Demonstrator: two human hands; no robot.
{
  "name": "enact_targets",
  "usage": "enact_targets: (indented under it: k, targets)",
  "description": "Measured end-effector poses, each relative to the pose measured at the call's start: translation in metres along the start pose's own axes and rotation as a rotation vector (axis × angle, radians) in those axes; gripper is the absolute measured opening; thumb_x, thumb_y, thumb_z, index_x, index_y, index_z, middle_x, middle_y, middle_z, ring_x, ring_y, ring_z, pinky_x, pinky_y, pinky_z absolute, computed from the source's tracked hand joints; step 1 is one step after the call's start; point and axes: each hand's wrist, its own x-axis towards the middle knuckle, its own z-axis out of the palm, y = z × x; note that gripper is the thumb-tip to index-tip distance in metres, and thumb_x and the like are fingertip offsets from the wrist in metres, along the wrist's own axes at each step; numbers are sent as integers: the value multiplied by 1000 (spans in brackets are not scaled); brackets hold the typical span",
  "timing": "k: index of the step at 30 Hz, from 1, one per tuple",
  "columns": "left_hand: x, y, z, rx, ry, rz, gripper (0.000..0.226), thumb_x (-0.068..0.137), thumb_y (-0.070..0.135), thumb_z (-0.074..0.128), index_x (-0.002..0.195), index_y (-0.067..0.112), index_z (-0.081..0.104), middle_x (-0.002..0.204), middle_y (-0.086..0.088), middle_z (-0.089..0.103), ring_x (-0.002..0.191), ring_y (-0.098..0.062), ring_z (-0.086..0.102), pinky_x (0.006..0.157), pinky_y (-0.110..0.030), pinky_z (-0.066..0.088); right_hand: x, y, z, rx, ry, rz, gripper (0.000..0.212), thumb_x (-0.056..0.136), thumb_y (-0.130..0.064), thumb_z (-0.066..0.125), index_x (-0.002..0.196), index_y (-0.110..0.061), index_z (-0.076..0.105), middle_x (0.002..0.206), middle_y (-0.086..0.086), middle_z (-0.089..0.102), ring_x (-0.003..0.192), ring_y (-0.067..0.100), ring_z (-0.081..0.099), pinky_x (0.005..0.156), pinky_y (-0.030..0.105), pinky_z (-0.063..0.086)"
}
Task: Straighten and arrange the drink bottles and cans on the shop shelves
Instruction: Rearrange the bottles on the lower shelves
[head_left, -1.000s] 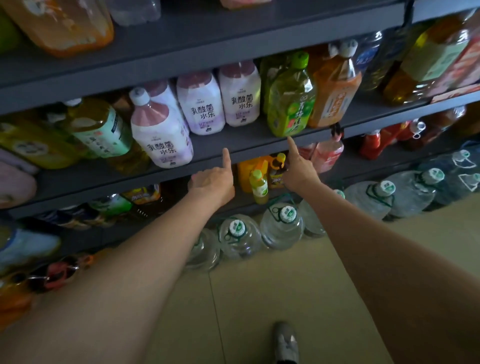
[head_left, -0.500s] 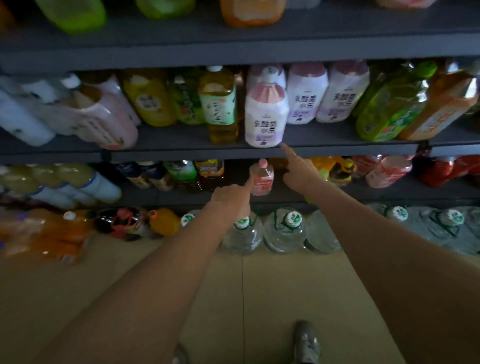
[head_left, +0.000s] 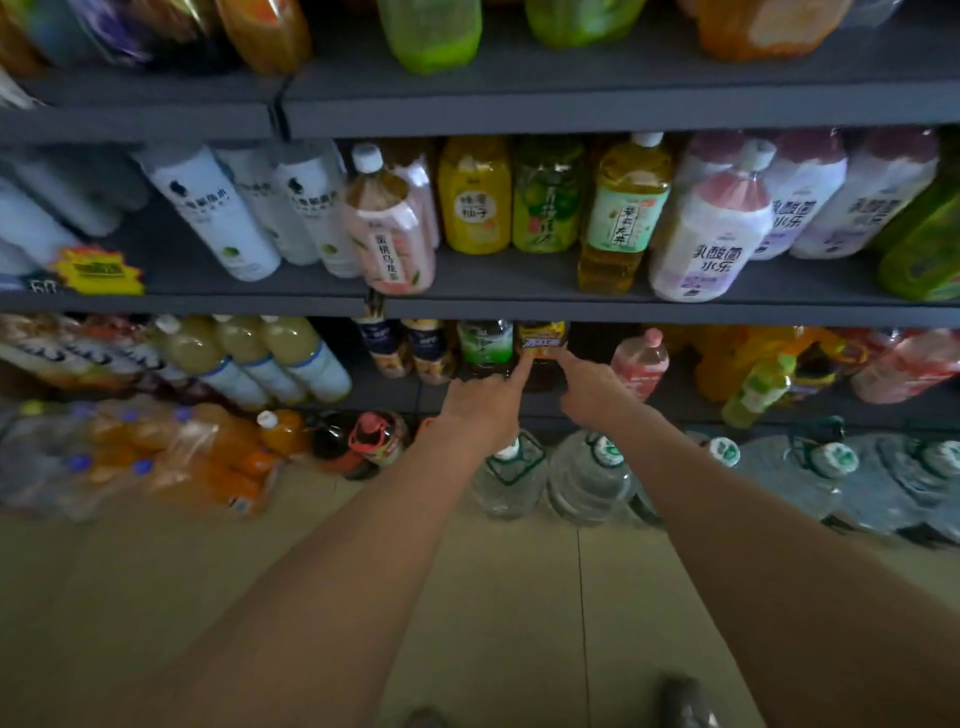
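Note:
A dark bottle with a yellow-orange label (head_left: 542, 345) stands on the lower shelf (head_left: 395, 389), right of a green-labelled bottle (head_left: 484, 345). My left hand (head_left: 485, 408) and my right hand (head_left: 592, 397) each point a straight index finger at it, the other fingers curled. The left fingertip touches its lower left side and the right fingertip its lower right side. Neither hand holds anything. On the shelf above, a peach tea bottle (head_left: 392, 234) leans out over the front edge, and a white-and-pink bottle (head_left: 711, 244) stands forward of its row.
Large water jugs (head_left: 587, 478) stand on the floor under my hands. Shrink-wrapped packs of orange drinks (head_left: 171, 457) lie at the lower left. A small pink bottle (head_left: 640, 361) stands right of my right hand. My shoe (head_left: 685, 701) is on the tiled floor.
My view has swung left along the shelves. Both hands dropped from the middle shelf edge to the lower shelf and came together at the dark bottle.

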Motion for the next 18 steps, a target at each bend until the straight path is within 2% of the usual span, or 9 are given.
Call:
enact_targets:
  k: [3,6,9,11,15,18]
  targets:
    - [15,14,7,-36,58,48,81,93,18,45,149,25,-13,137,-9,46,119,-31,49,93,-41,38,9,18,16,10,-11,61,70,88,-11,50,148,-28,18,134,22,40,126,40,39,102,43,38]
    - [42,33,16,-24,75,70,79,92,17,44,148,25,-12,139,-9,43,121,-32,47,94,-41,36,24,64,24,13,3,149,68,90,-13,49,148,-29,19,145,21,27,133,40,29,108,43,32]
    - [85,61,33,-36,46,115,78,93,16,41,148,27,-13,141,-10,41,121,-33,47,95,-42,35,51,115,32,16,28,233,68,93,-13,46,149,-35,14,154,21,3,139,41,20,111,44,27]
    - [118,79,50,-38,47,141,78,93,14,41,148,28,-12,137,-12,46,115,-33,51,90,-39,37,78,144,43,23,52,262,72,94,-14,48,148,-38,8,154,23,-10,141,42,14,111,46,25]
    - [177,97,87,-11,89,157,77,94,16,41,149,27,-11,127,-17,54,107,-34,55,84,-37,39,143,183,67,-49,179,178,76,90,-7,48,150,-28,7,155,18,-14,143,41,0,113,48,27]
    - [211,92,106,-11,136,148,76,95,18,41,149,27,-12,123,-17,55,103,-34,57,78,-37,39,188,198,69,-96,238,200,82,90,-14,55,150,-31,3,156,11,-17,143,40,8,110,49,29]
